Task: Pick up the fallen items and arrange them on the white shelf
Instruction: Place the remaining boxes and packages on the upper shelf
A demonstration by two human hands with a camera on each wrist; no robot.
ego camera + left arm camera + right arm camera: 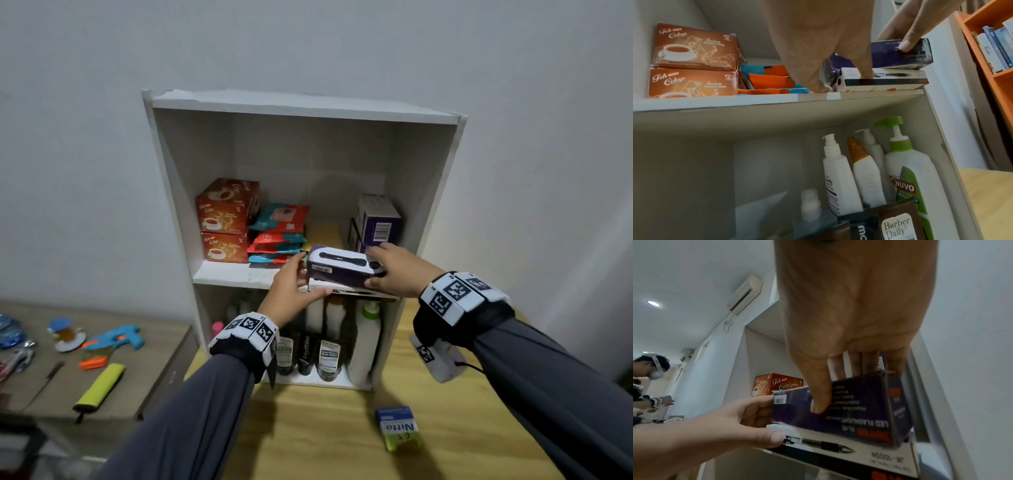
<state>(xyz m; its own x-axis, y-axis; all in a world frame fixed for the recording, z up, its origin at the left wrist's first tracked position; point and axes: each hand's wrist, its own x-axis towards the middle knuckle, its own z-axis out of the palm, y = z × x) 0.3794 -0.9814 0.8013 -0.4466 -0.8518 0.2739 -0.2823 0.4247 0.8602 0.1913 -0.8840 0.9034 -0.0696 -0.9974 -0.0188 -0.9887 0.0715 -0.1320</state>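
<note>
A purple flashlight box (pixel 337 269) (pixel 885 55) (pixel 859 410) lies on a flat white pen box (pixel 352 292) (pixel 885 80) (pixel 859 451) at the front right of the white shelf's middle board (pixel 219 274) (pixel 715 104). My right hand (pixel 387 270) (pixel 849 313) grips the purple box's right end, thumb on its front face and fingers behind it. My left hand (pixel 298 277) (pixel 735 421) holds the stack's left end, its thumb pressed on the pen box's front corner and its fingers behind. A blue and green Nitto box (pixel 399 428) lies on the wooden table.
Two orange tea boxes (pixel 226 219) and stacked sachets (pixel 279 233) fill the board's left side. Purple boxes (pixel 376 219) stand at the back right. Bottles (pixel 364 339) crowd the lower compartment. A side desk at left holds a toy gun (pixel 113 339) and a yellow case (pixel 99 387).
</note>
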